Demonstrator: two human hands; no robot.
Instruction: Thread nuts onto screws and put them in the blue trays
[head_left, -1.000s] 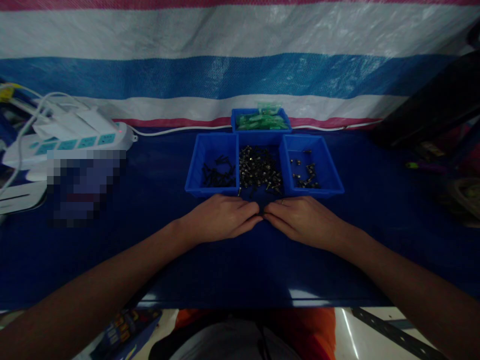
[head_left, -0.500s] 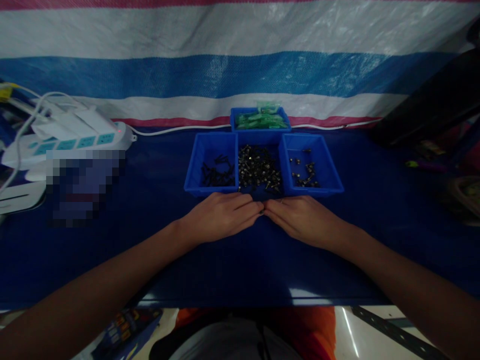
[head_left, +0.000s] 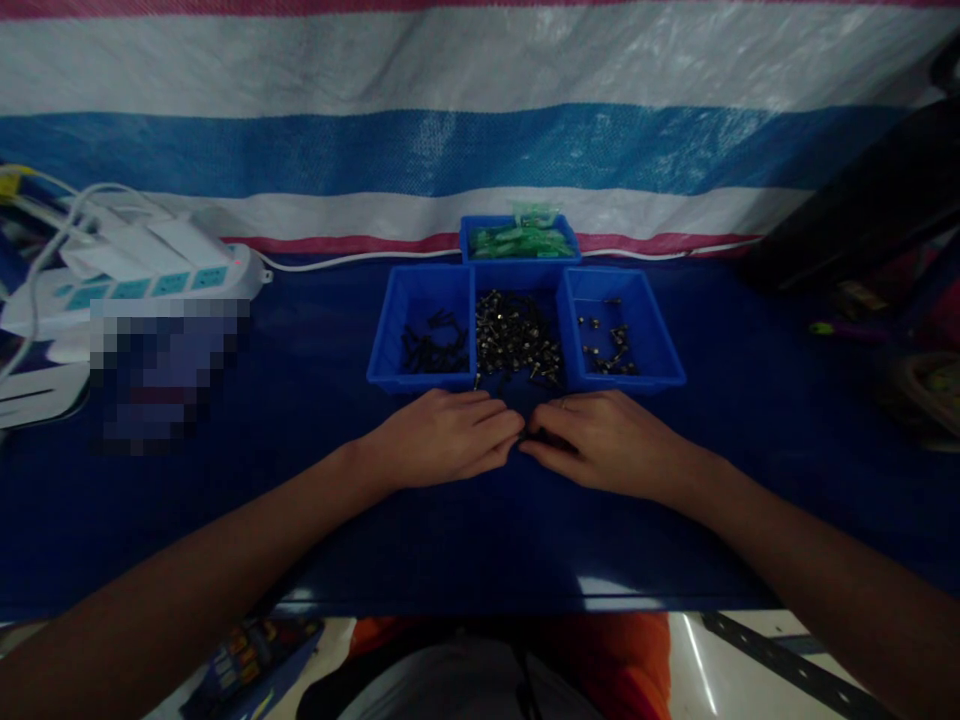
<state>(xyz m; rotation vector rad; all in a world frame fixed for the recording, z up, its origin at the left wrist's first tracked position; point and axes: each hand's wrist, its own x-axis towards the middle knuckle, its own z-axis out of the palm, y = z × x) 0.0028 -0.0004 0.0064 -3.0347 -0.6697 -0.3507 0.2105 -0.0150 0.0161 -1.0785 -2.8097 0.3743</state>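
My left hand (head_left: 454,437) and my right hand (head_left: 596,440) meet fingertip to fingertip just in front of the blue bins. The left one is closed in a pinch. On the right, thumb and forefinger curl toward the same spot with a small gap between them. Something small and dark shows between the fingertips, too small to name. Beyond my hands, the middle blue bin holds a pile of mixed dark and shiny screws (head_left: 517,330). Black screws (head_left: 436,350) lie in the left bin (head_left: 379,340). A few short metallic pieces (head_left: 621,340) lie in the right bin (head_left: 664,340).
Behind the middle bin, a small blue bin holds green packets (head_left: 521,240). A white power strip (head_left: 161,290) with plugs and cables stands at the left, near a blurred-out object. A striped tarp (head_left: 420,150) hangs behind the blue table (head_left: 465,550). A dark cylindrical object (head_left: 847,210) leans at the right.
My right thumb has dropped and parted from the forefinger. The left fingertips have drawn slightly back and down, and both hands stay in front of the bins.
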